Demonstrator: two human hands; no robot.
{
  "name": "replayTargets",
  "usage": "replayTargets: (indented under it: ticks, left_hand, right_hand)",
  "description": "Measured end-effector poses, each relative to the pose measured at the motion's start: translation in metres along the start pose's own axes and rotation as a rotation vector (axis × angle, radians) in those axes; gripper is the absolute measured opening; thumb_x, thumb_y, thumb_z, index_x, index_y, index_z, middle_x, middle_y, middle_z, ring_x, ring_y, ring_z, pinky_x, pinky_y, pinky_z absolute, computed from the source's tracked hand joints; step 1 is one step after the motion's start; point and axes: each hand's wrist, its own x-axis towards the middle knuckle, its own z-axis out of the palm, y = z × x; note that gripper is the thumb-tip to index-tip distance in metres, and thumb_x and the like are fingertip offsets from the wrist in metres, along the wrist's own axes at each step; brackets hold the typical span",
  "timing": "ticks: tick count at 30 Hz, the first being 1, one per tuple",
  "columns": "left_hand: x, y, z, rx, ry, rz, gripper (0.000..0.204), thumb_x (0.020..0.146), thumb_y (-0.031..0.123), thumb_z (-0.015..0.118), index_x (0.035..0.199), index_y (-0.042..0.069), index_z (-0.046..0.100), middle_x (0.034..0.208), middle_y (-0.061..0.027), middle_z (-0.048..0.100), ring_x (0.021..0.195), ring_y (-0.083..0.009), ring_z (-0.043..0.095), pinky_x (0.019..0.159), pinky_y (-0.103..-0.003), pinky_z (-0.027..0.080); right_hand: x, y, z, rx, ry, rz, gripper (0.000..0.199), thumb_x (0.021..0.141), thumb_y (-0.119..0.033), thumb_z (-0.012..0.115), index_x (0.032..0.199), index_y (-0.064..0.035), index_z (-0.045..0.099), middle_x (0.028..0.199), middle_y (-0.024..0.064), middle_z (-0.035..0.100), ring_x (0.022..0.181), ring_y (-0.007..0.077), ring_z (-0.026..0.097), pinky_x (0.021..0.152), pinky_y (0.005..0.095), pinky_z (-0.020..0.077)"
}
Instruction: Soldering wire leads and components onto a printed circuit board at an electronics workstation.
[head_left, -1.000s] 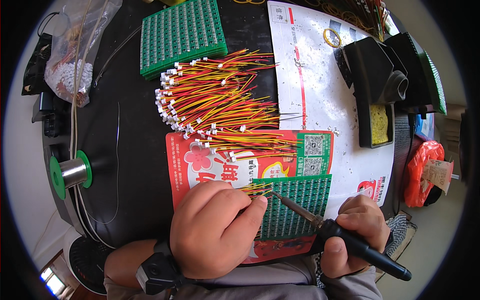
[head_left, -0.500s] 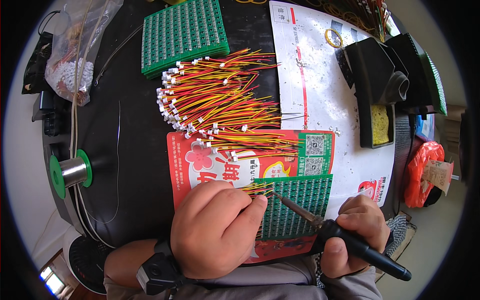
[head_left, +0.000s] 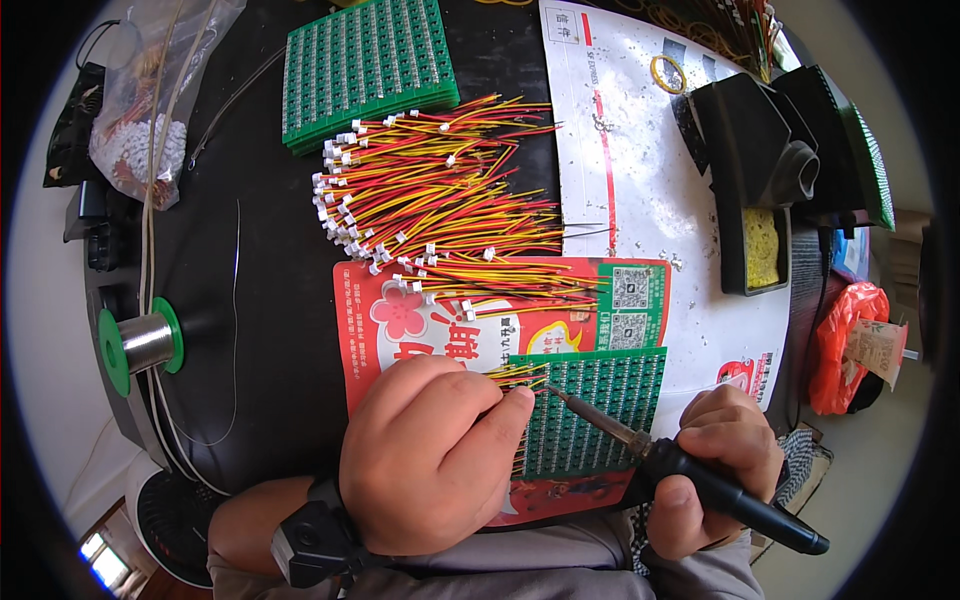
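My right hand (head_left: 728,460) grips a soldering iron (head_left: 760,518) by its black handle, with the metal shaft slanting up and left. The iron's tip is at the left edge of a green circuit board panel (head_left: 600,410), right by my left fingertips. My left hand (head_left: 430,460) is closed, thumb and index finger pinching a thin wire at that edge; most of the wire is hidden under the hand. Several red and yellow wires (head_left: 515,376) run to the panel's edge just above the pinch. The panel lies on a red printed sheet (head_left: 362,335).
Beyond my hands lies a pile of red and yellow wires with white connectors (head_left: 440,200), beside a stack of green panels (head_left: 365,70). A solder spool (head_left: 146,342) stands at left. At right is an iron stand (head_left: 745,130) with a yellow sponge (head_left: 762,248).
The soldering iron's handle and my right hand have shifted very slightly right and down. The tip stays at the panel's edge, and my left hand keeps almost the same place.
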Motion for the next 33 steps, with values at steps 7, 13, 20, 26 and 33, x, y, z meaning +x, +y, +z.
replayTargets:
  ticks: [7, 13, 20, 26, 33]
  left_hand:
    - [0.0012, 0.0011, -0.0009, -0.006, -0.005, -0.018, 0.027, 0.064, -0.009, 0.075, 0.089, -0.001, 0.074, 0.08, -0.0102, 0.063, 0.067, -0.0282, 0.061, 0.059, -0.037, 0.051]
    - [0.0015, 0.0009, -0.0005, -0.008, 0.0, -0.019, 0.028, 0.063, -0.009, 0.074, 0.09, -0.001, 0.074, 0.08, -0.0102, 0.063, 0.066, -0.0284, 0.061, 0.059, -0.037, 0.051]
    - [0.0016, 0.0007, -0.0009, -0.005, -0.011, -0.015, 0.027, 0.063, -0.01, 0.075, 0.089, -0.002, 0.074, 0.079, -0.0101, 0.062, 0.066, -0.0282, 0.06, 0.059, -0.037, 0.051]
    - [0.0021, 0.0004, -0.0009, -0.011, -0.019, -0.016, 0.027, 0.063, -0.01, 0.075, 0.089, -0.002, 0.074, 0.08, -0.0103, 0.062, 0.066, -0.0281, 0.06, 0.059, -0.038, 0.05]
    - [0.0033, 0.0011, -0.0003, -0.014, -0.013, -0.017, 0.025, 0.064, -0.011, 0.074, 0.088, -0.003, 0.073, 0.08, -0.0103, 0.062, 0.066, -0.0277, 0.06, 0.058, -0.037, 0.05]
  right_hand:
    - [0.0002, -0.0015, 0.0009, -0.009, 0.003, 0.019, 0.04, 0.082, -0.036, 0.075, 0.09, -0.001, 0.057, 0.068, 0.0072, 0.052, 0.058, 0.017, 0.046, 0.054, 0.0326, 0.0377]
    - [0.0004, -0.0029, 0.0008, -0.019, 0.01, 0.031, 0.04, 0.082, -0.036, 0.075, 0.089, -0.001, 0.057, 0.068, 0.0075, 0.052, 0.058, 0.0171, 0.047, 0.054, 0.0328, 0.0377]
    - [0.001, -0.0028, -0.0007, -0.015, -0.025, 0.029, 0.041, 0.083, -0.036, 0.076, 0.09, -0.0007, 0.056, 0.068, 0.0075, 0.052, 0.058, 0.0171, 0.047, 0.054, 0.0329, 0.0374]
    - [-0.001, -0.0008, 0.0019, -0.01, -0.005, 0.028, 0.043, 0.084, -0.038, 0.075, 0.091, -0.0007, 0.056, 0.068, 0.0065, 0.051, 0.059, 0.0159, 0.046, 0.054, 0.0314, 0.0361]
    - [-0.003, 0.0039, 0.0015, 0.081, 0.127, -0.018, 0.045, 0.087, -0.041, 0.073, 0.092, -0.0001, 0.054, 0.071, 0.0056, 0.048, 0.058, 0.0139, 0.042, 0.052, 0.0301, 0.0331]
